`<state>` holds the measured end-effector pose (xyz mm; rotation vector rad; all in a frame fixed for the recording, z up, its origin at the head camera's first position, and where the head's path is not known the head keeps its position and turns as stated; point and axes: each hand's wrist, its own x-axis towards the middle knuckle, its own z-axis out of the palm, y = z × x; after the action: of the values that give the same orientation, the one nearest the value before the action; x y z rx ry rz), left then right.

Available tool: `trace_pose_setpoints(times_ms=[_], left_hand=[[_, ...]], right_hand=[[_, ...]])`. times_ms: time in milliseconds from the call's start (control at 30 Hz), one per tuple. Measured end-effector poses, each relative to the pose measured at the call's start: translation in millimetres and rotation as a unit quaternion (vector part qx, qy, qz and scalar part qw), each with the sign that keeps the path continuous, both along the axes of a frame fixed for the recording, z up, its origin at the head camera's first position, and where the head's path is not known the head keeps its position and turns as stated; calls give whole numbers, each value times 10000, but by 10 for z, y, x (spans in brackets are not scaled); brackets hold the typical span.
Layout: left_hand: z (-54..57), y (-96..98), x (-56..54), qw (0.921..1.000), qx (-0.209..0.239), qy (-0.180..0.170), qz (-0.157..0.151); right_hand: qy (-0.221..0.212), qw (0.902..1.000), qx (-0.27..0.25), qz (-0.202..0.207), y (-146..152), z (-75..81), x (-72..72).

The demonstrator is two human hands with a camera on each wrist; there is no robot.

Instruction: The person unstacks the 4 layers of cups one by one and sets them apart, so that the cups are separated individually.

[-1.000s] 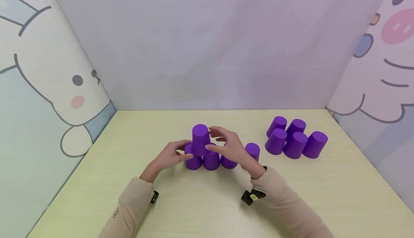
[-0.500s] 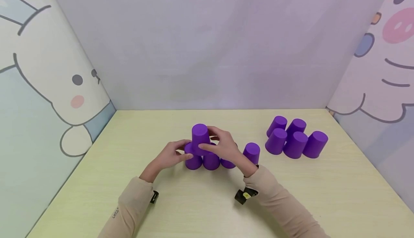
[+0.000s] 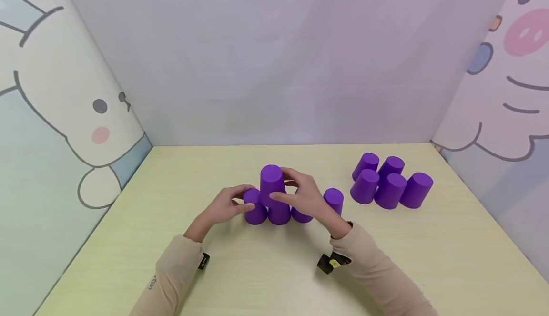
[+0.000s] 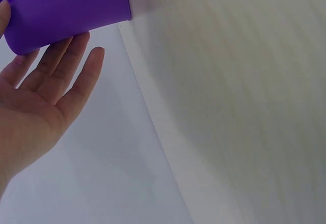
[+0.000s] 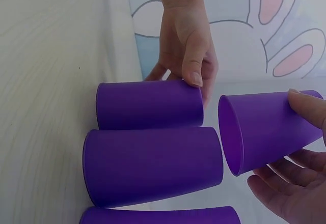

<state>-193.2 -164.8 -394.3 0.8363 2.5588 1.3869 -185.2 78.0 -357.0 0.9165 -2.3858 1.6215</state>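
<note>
We had the lifted cup (image 3: pixel 272 182) mouth down above the left part of a row, pinched by the right hand (image 3: pixel 305 194), more over the second cup (image 3: pixel 279 215) than the left-end cup (image 3: pixel 256 215). Whether its rim touched the second cup, we could not tell. Our left hand (image 3: pixel 229 206) held the left-end cup between thumb and fingers. We judged that a low sideways drift might tip the second cup, and that the right wrist, crossing before the fourth cup (image 3: pixel 333 198), might knock it. Farther right, a group of five cups (image 3: pixel 390 193) limited any sweep. The table (image 3: pixel 266 268) met the wall (image 3: pixel 283 68) well behind; the widest room lay on our near side.
</note>
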Motion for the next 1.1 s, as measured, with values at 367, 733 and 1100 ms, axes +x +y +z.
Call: trace_pose_setpoints(times_ms=[367, 733, 1100], left_hand=[[-35, -20, -9, 9998, -98, -129, 120], [353, 109, 203, 9997, -178, -113, 91], [342, 100, 193, 9996, -250, -99, 69]], right_hand=[[-258, 9995, -83, -149, 209, 222, 229], [40, 9994, 20, -349, 536, 80, 209], [6, 9971, 83, -757, 822, 88, 275]])
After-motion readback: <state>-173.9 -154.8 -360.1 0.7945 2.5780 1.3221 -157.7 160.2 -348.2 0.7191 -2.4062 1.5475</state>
